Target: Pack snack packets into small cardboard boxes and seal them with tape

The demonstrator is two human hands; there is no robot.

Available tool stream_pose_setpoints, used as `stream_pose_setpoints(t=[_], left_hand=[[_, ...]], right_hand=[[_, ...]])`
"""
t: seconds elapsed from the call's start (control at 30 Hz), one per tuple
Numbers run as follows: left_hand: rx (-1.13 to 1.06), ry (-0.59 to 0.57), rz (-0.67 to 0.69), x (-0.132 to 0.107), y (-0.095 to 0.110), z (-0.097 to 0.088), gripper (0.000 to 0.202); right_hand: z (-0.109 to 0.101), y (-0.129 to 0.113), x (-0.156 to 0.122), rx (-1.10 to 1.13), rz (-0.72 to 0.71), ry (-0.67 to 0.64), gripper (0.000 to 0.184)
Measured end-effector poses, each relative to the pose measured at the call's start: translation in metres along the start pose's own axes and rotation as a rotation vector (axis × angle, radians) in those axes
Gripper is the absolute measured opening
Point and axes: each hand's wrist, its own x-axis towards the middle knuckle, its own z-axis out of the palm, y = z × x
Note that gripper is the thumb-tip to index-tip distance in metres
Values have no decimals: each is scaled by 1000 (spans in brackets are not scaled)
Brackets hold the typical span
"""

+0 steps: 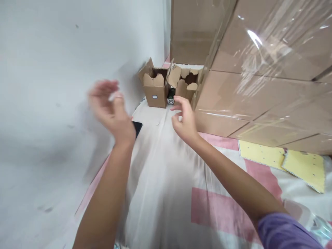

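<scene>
My left hand (110, 107) is raised beside the white wall and smeared by motion; its fingers look loosely curled and I see nothing in it. My right hand (184, 119) is held out over a white and pink cloth (166, 180), fingers apart and slightly curved, holding nothing. Beyond the hands stand two small open cardboard boxes (155, 86) with torn flaps, in the corner by the wall. A dark phone-like object (137, 127) lies on the cloth just behind my left wrist.
A tall stack of large cardboard cartons (259, 69) wrapped in clear film fills the right and back. Two yellow sheets (285, 160) lie on the cloth at its foot. The white wall (52, 69) runs along the left.
</scene>
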Motion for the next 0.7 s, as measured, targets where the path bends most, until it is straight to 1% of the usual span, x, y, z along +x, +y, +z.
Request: stream_pose_setpoints(t=[0.03, 0.07, 0.1, 0.13, 0.17, 0.2, 0.23, 0.3, 0.37, 0.47, 0.57, 0.63, 0.7], left_hand=[[15, -53, -22, 0, -21, 13, 41], [41, -119, -71, 0, -47, 27, 45], [82, -204, -152, 0, -74, 42, 52], [113, -252, -239, 0, -102, 57, 61], [130, -294, -318, 1, -129, 71, 67], [132, -332, -369, 3, -153, 84, 68], [127, -355, -382, 5, -173, 94, 66], [118, -384, -370, 9, -201, 109, 64], [124, -381, -334, 14, -216, 115, 64], [142, -362, -300, 20, -225, 114, 68], [160, -325, -296, 24, -229, 108, 73], [176, -289, -300, 23, -230, 105, 75], [182, -262, -300, 21, -229, 105, 76]], right_hand=[[19, 10, 19, 45, 35, -16, 76], [39, 20, 39, 85, 87, -38, 83], [57, 30, 58, 76, 153, -61, 87], [72, 39, 76, 53, 240, -63, 88], [86, 46, 91, 28, 335, -56, 88], [96, 52, 104, 8, 434, -34, 86], [103, 56, 115, -1, 524, -4, 83], [110, 60, 130, -1, 647, 47, 74], [109, 64, 141, -7, 703, 81, 67], [102, 71, 158, -14, 763, 78, 59], [95, 79, 175, 18, 827, 18, 40], [94, 84, 184, 55, 884, -40, 27], [96, 87, 189, 101, 956, -95, 20]])
